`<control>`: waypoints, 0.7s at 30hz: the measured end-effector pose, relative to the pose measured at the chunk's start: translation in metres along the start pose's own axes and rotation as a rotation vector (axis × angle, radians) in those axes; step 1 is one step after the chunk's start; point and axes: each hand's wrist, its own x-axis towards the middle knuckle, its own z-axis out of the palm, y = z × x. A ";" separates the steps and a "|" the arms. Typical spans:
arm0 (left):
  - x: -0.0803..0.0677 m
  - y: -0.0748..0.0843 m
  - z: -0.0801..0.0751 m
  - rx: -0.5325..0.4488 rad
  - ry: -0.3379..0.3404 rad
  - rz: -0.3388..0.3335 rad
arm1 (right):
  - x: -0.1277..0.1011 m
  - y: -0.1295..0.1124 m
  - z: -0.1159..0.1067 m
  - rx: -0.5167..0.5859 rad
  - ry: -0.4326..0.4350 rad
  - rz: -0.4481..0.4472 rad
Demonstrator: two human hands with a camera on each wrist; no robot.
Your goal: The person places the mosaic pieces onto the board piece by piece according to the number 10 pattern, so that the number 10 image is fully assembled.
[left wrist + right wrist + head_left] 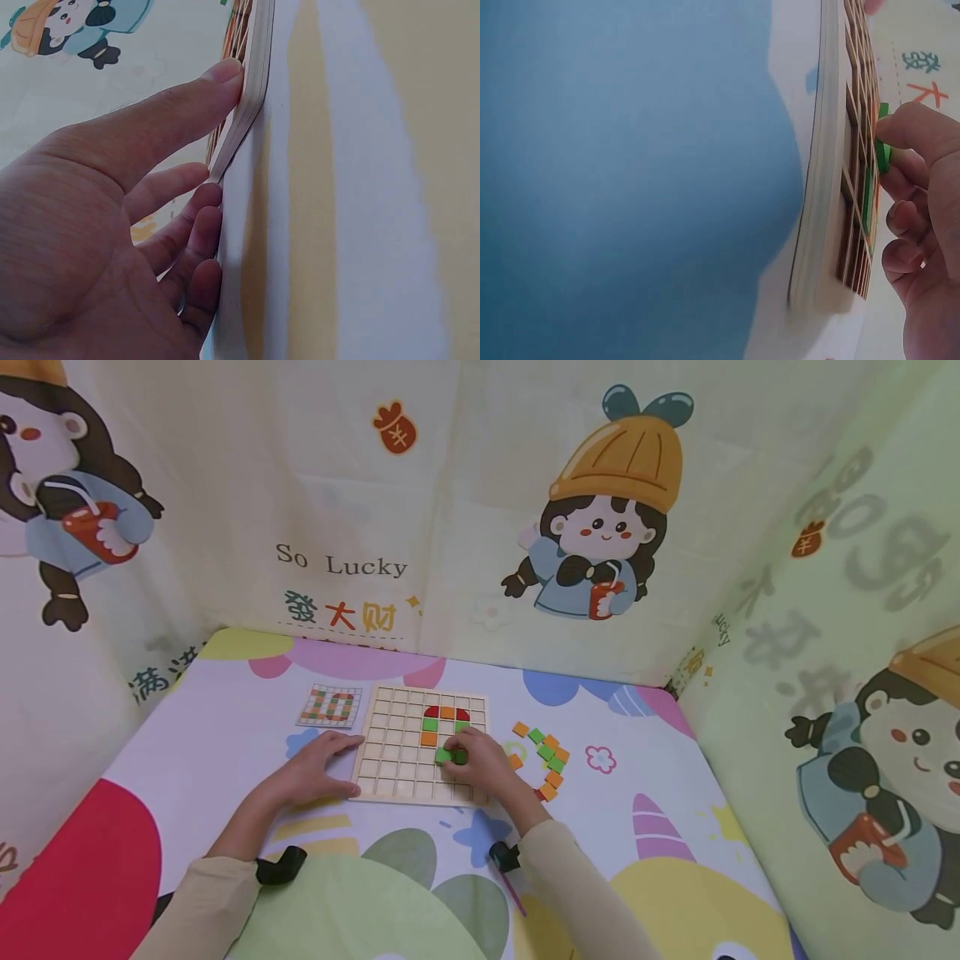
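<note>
A wooden grid board [390, 760] lies on the colourful mat, with red, orange and green tiles [445, 720] set in its upper right cells. My left hand [318, 768] lies flat on the mat, its straight fingers pressed against the board's left edge [247, 105]. Over the board's right side my right hand [476, 760] pinches a green tile [448, 756] at a grid cell; the right wrist view shows that green tile [883, 150] held between fingertips against the board [829, 187].
A small pattern card [331, 705] lies left of the board's far corner. Loose orange, green and red tiles [546, 756] are scattered right of the board. Printed fabric walls close in the mat [225, 752] at the back and both sides.
</note>
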 end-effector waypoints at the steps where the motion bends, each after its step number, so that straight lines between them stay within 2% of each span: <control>1: 0.000 0.000 0.000 -0.001 0.001 0.002 | 0.001 -0.002 0.000 0.000 -0.006 0.008; 9: -0.001 0.001 0.000 0.002 -0.001 0.009 | 0.008 -0.012 0.007 -0.011 -0.039 0.036; 21: 0.000 0.000 -0.001 0.003 -0.017 -0.014 | 0.011 -0.018 0.009 -0.016 -0.010 0.012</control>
